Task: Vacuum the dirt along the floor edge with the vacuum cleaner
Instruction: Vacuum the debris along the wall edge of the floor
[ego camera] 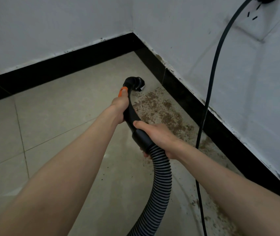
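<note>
Head view — left hand (120,106) and right hand (158,137) gripping vacuum handle (130,114), power cord (211,86) beside dirt (159,108).

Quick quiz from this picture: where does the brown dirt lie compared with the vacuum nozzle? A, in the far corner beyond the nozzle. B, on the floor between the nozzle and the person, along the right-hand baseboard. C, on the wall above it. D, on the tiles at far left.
B: the brown dirt spreads on the floor on the person's side of the nozzle, beside the black baseboard under the right wall.
</note>
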